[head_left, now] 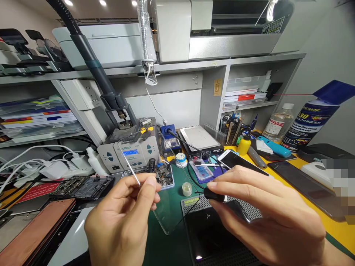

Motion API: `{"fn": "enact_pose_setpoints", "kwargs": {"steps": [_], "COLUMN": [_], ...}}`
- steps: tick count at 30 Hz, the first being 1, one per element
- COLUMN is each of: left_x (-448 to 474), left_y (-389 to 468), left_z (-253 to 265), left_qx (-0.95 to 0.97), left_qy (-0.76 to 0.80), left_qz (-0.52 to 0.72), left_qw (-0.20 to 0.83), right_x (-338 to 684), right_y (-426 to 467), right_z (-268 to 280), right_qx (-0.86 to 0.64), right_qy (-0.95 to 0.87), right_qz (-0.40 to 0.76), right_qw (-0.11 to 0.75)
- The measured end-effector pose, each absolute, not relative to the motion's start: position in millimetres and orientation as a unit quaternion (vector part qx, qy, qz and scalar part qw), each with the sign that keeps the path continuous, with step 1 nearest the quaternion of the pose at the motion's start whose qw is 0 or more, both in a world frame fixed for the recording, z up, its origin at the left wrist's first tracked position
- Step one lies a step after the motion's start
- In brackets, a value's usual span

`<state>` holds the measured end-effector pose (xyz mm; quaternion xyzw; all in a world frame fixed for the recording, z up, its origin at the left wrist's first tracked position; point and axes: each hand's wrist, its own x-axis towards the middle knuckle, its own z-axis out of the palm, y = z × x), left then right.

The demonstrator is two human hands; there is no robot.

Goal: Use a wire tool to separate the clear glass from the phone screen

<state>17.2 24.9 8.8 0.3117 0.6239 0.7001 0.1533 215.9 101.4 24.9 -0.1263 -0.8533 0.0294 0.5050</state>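
The left hand [122,218] is gripping a clear, thin sheet with rounded corners [169,218], the thumb and bent index finger closing on its left edge. The sheet is tilting above the dark green work surface [158,253], and a stretch of its left edge is shining white. The right hand [266,210] is pinching a short black cylindrical tool with a white band [215,194] between thumb and fingers. The tool's thin dark tip is pointing left at the sheet's lower right corner; whether it is making contact cannot be told.

Below the right hand, a glossy black flat panel [212,231] is lying on a grey perforated mat with a yellow-green label [256,210]. A small round clear jar [186,189] is standing just beyond the mat. Behind the left hand, a shallow translucent tray [173,177] is holding small metal parts [165,173]. Farther back, a grey box-shaped station [133,160] is showing a lit blue display [130,152].
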Motion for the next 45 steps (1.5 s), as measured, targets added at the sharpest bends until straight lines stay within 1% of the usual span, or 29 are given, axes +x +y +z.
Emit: {"fn": "enact_pose_setpoints", "kwargs": {"steps": [8,15,19,23,39,42,45], "left_x": [16.0,16.6,14.4,13.7,13.3,14.6,16.8], "left_y": [25.7,25.9,26.2,27.1,29.4,28.6,28.5], "left_z": [8.0,8.0,7.3,6.0,6.0,7.3,7.8], "left_qx": [0.319,0.311,0.315,0.316,0.28,0.291,0.306], "left_qy": [0.627,0.629,0.632,0.636,0.626,0.618,0.606], "left_qz": [0.696,0.7,0.694,0.688,0.705,0.706,0.705], "left_qw": [0.141,0.134,0.143,0.148,0.178,0.185,0.205], "right_x": [216.4,216.8,216.6,212.5,212.9,216.6,217.7], "right_y": [100.1,101.4,100.2,100.3,101.4,102.4,103.0], "right_z": [26.9,25.0,24.2,24.4,24.9,24.6,21.9], "right_qx": [-0.133,-0.131,-0.137,-0.137,-0.118,-0.113,-0.133], "right_qy": [-0.857,-0.855,-0.841,-0.839,-0.853,-0.855,-0.841], "right_qz": [0.019,0.039,0.063,0.059,0.034,0.049,0.063], "right_qw": [0.498,0.5,0.519,0.523,0.508,0.503,0.521]}}
